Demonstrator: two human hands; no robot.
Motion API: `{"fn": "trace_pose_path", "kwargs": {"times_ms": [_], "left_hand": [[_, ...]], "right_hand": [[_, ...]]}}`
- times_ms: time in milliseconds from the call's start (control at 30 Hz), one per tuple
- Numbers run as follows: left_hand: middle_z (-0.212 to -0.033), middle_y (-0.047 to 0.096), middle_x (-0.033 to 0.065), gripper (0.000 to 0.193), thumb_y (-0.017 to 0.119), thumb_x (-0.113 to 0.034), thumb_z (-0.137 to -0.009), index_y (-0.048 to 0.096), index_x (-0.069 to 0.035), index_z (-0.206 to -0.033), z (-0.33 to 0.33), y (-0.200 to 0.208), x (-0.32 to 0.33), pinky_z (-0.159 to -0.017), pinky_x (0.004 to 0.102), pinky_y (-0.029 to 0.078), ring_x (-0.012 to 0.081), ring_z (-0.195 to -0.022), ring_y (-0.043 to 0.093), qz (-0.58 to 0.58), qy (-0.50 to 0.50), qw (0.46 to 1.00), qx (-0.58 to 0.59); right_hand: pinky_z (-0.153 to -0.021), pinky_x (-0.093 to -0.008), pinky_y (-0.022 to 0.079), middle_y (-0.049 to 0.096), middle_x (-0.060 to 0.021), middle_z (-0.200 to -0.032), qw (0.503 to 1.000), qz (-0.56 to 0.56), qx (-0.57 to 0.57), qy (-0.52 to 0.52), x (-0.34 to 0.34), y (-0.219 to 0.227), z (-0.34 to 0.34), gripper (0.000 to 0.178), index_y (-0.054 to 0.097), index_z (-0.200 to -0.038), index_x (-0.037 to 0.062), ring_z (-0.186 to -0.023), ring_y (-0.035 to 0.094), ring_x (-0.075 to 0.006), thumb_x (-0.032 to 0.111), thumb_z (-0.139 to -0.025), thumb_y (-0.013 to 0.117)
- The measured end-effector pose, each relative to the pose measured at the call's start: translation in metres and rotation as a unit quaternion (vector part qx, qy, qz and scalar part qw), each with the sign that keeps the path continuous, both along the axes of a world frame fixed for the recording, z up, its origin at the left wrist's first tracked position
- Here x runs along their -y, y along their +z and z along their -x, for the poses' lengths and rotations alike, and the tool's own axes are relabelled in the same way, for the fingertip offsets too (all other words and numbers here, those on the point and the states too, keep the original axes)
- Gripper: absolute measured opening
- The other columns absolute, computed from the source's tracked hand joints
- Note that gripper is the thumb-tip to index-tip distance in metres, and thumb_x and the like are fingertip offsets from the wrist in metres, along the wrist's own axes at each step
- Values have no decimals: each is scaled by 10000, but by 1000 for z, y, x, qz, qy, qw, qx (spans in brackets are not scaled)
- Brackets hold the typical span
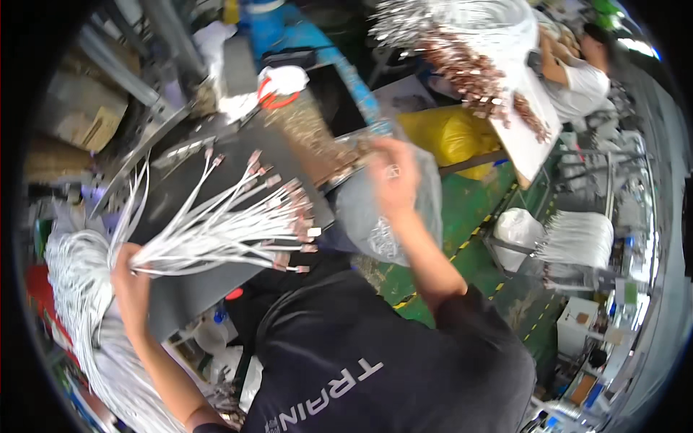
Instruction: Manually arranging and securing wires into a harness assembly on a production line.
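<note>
My left hand [131, 285] is closed round a bundle of white cables [209, 234] at the left of a dark bench top. From my grip the cable ends fan out to the right, tipped with small pinkish-brown connectors [296, 209]. Behind my left hand a thick mass of white cable [79, 289] hangs over the bench's left side. My right hand [394, 177] is raised over a clear plastic bag [422, 209] that has small pale pieces inside. Motion smears its fingers, so whether it holds anything cannot be made out.
Orange-handled scissors [274, 94] lie near a brown, scrap-strewn board [310, 144] at the back. Beyond the bag sits a yellow sack [451, 137] on the green floor. A white table [534, 141] piled with cables stands far right, with another person [577, 79] beside it.
</note>
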State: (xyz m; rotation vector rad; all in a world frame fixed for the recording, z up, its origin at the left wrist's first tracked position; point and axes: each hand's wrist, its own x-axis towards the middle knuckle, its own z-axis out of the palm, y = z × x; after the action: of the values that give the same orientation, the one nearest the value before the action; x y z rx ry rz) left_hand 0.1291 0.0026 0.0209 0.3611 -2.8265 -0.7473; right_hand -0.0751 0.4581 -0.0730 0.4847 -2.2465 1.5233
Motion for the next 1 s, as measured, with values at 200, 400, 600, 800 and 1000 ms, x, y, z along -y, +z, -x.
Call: {"fn": "trace_pose_path", "kwargs": {"times_ms": [200,400,600,800,1000], "left_hand": [[-929,627,208,207,676,-25,-824,596,27,-1007,46,-17,-78,-790,409,485,371,-846,616,-37,-47,997,-44],[-919,628,159,160,654,-5,-877,621,29,-1030,5,12,-16,-786,374,472,293,-855,605,-92,31,991,-92],[-855,596,115,87,654,-5,-895,651,37,-971,-8,-8,-22,-767,339,454,236,-823,568,34,-113,992,-40],[-849,596,142,98,668,-17,-887,665,46,-963,-10,-1,5,-743,352,442,278,-796,563,-56,33,995,-76],[-863,598,138,100,671,-39,-899,657,46,-948,-2,-10,1,-723,356,427,281,-772,550,-29,-23,996,78]], "right_hand": [[-1031,-469,442,594,-202,-1291,907,-174,-227,308,194,94,-62,1032,324,-1572,93,-1198,596,-365,364,-723,843],[-925,-464,482,641,-133,-1012,836,-358,-246,336,206,149,-11,660,510,-1413,77,-1032,654,-323,211,-809,741],[-845,-465,503,677,-140,-950,828,-357,-182,393,218,68,-24,325,632,-1112,29,-954,676,-319,171,-828,703],[-790,-459,527,674,-107,-905,889,-265,-88,362,213,83,-5,166,644,-1010,47,-930,682,-328,102,-855,631],[-748,-507,541,707,-179,-971,846,-374,-116,363,210,61,-2,228,665,-1044,9,-907,704,-378,77,-827,650]]}}
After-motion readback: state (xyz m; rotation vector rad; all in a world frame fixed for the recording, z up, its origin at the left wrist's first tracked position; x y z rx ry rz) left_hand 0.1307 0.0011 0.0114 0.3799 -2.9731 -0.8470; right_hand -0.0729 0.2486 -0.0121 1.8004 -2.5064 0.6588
